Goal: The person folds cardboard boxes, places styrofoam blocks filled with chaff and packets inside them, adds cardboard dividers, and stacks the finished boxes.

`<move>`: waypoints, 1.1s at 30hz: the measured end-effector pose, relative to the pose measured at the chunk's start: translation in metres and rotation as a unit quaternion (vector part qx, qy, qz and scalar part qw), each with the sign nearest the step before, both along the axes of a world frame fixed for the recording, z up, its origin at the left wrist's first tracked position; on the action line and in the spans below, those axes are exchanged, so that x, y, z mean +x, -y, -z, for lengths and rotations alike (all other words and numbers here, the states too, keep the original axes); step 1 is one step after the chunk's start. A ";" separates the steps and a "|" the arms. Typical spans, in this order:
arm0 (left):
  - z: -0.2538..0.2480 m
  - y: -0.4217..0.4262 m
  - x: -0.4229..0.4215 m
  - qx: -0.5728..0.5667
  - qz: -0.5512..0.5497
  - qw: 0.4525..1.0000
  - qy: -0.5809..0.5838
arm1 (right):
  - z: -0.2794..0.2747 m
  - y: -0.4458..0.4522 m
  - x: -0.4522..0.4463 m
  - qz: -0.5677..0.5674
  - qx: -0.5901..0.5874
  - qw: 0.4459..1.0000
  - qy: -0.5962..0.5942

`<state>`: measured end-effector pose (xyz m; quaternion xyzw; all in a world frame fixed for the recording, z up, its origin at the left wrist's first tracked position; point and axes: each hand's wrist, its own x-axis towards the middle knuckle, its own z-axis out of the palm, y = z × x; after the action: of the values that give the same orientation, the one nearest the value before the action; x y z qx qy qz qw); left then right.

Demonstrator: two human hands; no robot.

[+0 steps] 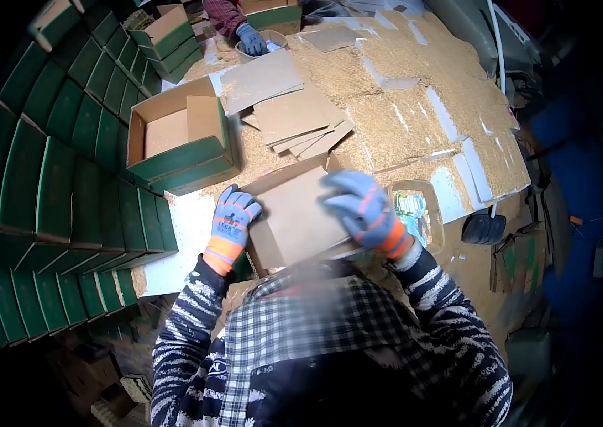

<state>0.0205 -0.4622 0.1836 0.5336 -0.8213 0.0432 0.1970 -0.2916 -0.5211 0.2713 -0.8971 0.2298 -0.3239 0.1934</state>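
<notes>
An open cardboard box stands right in front of me, with a flat brown cardboard sheet lying inside it or over its opening; I cannot tell which. My left hand, in a grey and orange work glove, grips the box's left wall, fingers over the rim. Above the right side of the box is my right hand, gloved alike and smeared by motion. Whether its fingers touch the sheet is unclear. A tan tub with small colourful packets sits just beyond my right wrist.
Another open green box stands at the left rear. Loose cardboard sheets lie behind my box. Stacked green boxes wall off the left. Grain-like bits cover the table. A co-worker's gloved hand reaches into a tub at the far side.
</notes>
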 end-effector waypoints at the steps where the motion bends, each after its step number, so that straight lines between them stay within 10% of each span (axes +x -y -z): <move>1: -0.003 0.000 -0.005 0.016 -0.011 0.999 0.051 | 0.008 -0.005 0.018 -0.048 0.002 0.991 -0.125; 5: 0.030 -0.003 -0.006 0.165 0.020 0.959 0.229 | 0.094 0.018 0.035 -0.129 0.039 0.902 -0.410; 10: -0.053 -0.021 0.020 0.197 0.097 0.942 -0.255 | 0.062 0.028 0.003 -0.022 0.097 0.989 -0.107; 13: 0.007 -0.053 0.040 0.161 -0.120 0.772 -0.603 | 0.059 0.042 -0.034 0.122 0.215 0.962 0.115; 15: 0.044 -0.071 0.035 0.298 -0.185 0.607 -0.713 | 0.092 0.052 -0.042 0.022 0.511 0.820 0.256; 18: 0.110 -0.069 -0.004 0.395 -0.262 0.551 -0.687 | 0.178 0.063 -0.042 -0.013 0.566 0.824 0.031; 23: 0.107 -0.053 -0.046 0.238 -0.330 0.696 -0.592 | 0.163 0.040 -0.004 0.051 0.468 0.882 0.011; 26: 0.138 -0.066 -0.034 0.268 -0.341 0.644 -0.631 | 0.164 0.032 0.005 0.046 0.390 0.916 0.082; 29: 0.057 -0.048 -0.023 0.329 -0.061 0.374 -0.865 | 0.113 0.032 0.013 0.092 0.453 0.867 0.189; 30: 0.042 -0.035 -0.010 0.237 -0.056 0.639 -0.730 | 0.094 0.042 0.012 0.116 0.451 0.854 0.231; 33: -0.029 -0.001 0.050 -0.023 -0.108 0.708 -0.697 | 0.026 0.070 0.016 0.126 0.360 0.880 0.283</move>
<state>0.0700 -0.4612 0.2127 0.4920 -0.3856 -0.3013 0.7200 -0.2760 -0.5908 0.2450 -0.5996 0.3774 -0.4804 0.5170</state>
